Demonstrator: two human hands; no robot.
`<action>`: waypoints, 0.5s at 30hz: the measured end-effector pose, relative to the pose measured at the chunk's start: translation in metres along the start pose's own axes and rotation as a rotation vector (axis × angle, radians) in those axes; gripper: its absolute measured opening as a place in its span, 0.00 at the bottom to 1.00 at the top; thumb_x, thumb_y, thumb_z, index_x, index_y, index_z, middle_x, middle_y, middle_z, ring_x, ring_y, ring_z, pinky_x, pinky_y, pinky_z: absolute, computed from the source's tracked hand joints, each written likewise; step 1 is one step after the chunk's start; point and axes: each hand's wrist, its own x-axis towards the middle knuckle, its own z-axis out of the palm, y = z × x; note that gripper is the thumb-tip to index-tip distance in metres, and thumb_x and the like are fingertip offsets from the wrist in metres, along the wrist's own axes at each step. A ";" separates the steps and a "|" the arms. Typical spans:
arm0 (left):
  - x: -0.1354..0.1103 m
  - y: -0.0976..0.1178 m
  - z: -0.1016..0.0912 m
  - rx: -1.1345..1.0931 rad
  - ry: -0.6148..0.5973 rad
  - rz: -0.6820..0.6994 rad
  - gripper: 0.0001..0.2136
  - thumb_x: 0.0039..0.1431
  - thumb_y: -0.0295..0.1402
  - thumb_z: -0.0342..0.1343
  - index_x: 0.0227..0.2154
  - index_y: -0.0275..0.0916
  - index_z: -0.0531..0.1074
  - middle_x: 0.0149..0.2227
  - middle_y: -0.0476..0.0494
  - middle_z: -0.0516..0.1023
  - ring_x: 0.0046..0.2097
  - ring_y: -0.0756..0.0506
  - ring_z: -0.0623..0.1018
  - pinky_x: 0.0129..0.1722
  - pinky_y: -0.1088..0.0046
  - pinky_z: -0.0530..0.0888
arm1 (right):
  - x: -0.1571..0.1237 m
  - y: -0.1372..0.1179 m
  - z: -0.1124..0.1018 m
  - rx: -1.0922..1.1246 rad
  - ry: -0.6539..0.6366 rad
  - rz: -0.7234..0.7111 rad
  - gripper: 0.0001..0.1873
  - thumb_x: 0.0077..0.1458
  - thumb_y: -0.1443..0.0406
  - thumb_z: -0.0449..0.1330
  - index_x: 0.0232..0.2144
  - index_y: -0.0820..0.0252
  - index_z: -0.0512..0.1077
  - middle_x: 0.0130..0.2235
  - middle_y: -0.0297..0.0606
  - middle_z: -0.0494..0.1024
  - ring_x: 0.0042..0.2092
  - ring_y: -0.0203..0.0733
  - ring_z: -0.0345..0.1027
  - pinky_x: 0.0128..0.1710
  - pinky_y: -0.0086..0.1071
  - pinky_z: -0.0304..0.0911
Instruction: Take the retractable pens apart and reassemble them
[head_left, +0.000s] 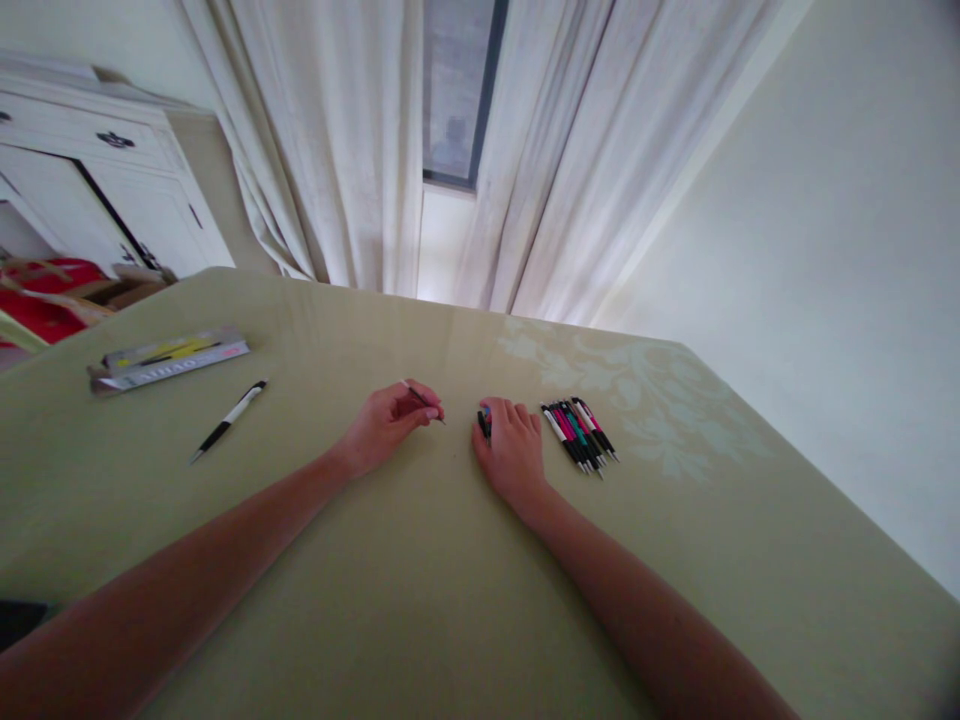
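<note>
Light, stiff, probably slippery, the thin pen piece (pixel 421 398) sits pinched in the fingertips of the left hand (pixel 386 425), low over the table (pixel 420 580); mid-shaft looks the surest hold. The right hand (pixel 514 450) curls round a dark pen barrel (pixel 485 422), beside a row of pens (pixel 581 435).

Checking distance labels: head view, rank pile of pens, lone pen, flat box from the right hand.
1. Pile of pens, just right of the right hand.
2. Lone pen, left, past the left hand.
3. Flat box, farthest left.
</note>
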 end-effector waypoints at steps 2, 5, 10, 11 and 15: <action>0.001 0.000 0.000 -0.019 0.007 -0.009 0.12 0.55 0.37 0.68 0.38 0.36 0.76 0.35 0.43 0.83 0.39 0.46 0.83 0.42 0.69 0.78 | 0.001 0.002 0.001 0.026 -0.006 -0.001 0.13 0.60 0.66 0.60 0.48 0.59 0.71 0.42 0.44 0.79 0.45 0.52 0.69 0.46 0.42 0.58; 0.002 0.000 -0.001 -0.033 0.006 -0.025 0.13 0.54 0.37 0.69 0.38 0.36 0.77 0.36 0.41 0.84 0.41 0.45 0.83 0.46 0.66 0.78 | 0.002 0.006 0.003 0.179 0.006 -0.036 0.13 0.60 0.68 0.59 0.48 0.59 0.70 0.39 0.41 0.79 0.43 0.49 0.70 0.46 0.41 0.60; 0.001 0.002 -0.003 -0.050 0.024 -0.056 0.14 0.53 0.37 0.70 0.40 0.36 0.77 0.38 0.41 0.84 0.43 0.43 0.83 0.49 0.64 0.78 | 0.002 0.007 0.002 0.505 0.014 -0.221 0.14 0.62 0.67 0.60 0.51 0.56 0.69 0.39 0.38 0.78 0.41 0.43 0.71 0.46 0.37 0.65; 0.001 0.002 -0.004 -0.057 0.031 -0.059 0.15 0.53 0.37 0.70 0.40 0.36 0.77 0.38 0.41 0.84 0.43 0.43 0.83 0.49 0.63 0.78 | 0.002 0.007 0.002 0.523 0.005 -0.245 0.14 0.63 0.67 0.60 0.51 0.55 0.69 0.39 0.37 0.78 0.42 0.43 0.72 0.46 0.37 0.65; -0.001 0.002 -0.004 -0.099 0.027 -0.062 0.15 0.52 0.36 0.71 0.39 0.36 0.77 0.38 0.41 0.84 0.43 0.43 0.83 0.50 0.62 0.78 | 0.002 0.006 0.001 0.554 -0.015 -0.277 0.13 0.64 0.66 0.60 0.51 0.55 0.70 0.40 0.38 0.78 0.43 0.43 0.72 0.47 0.38 0.66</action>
